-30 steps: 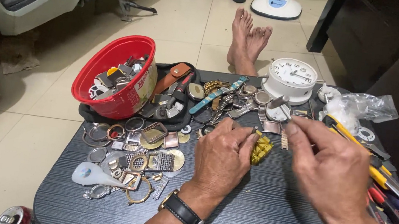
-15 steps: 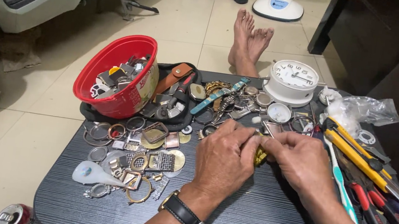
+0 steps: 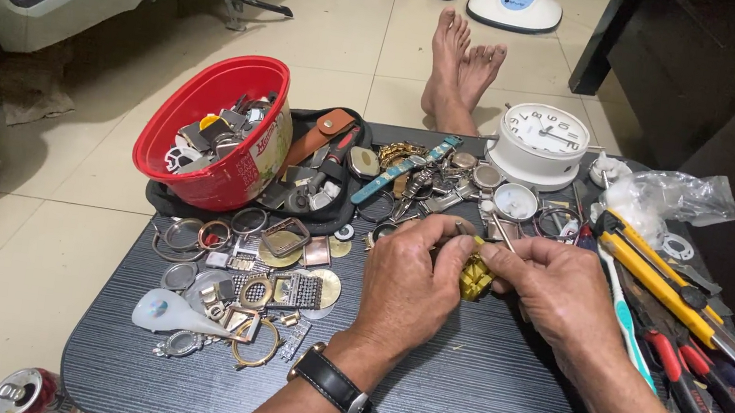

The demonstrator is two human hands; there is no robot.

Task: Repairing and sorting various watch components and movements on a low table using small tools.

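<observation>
My left hand (image 3: 408, 283) and my right hand (image 3: 555, 293) meet over the middle of a dark low table (image 3: 477, 382). Between their fingertips they pinch a small gold-coloured metal watch band piece (image 3: 474, 275), held just above the tabletop. A black wristwatch (image 3: 335, 384) sits on my left wrist. Much of the gold piece is hidden by my fingers.
A red bowl of metal parts (image 3: 217, 125) stands at the back left on a black pouch. Watch cases, rings and bezels (image 3: 252, 291) lie at the left. A white alarm clock (image 3: 541, 142) stands at the back. Pliers, screwdrivers and a toothbrush (image 3: 683, 324) line the right edge.
My right hand has come in from the right, away from the tools, to join my left hand on the gold piece. My left hand stays in place.
</observation>
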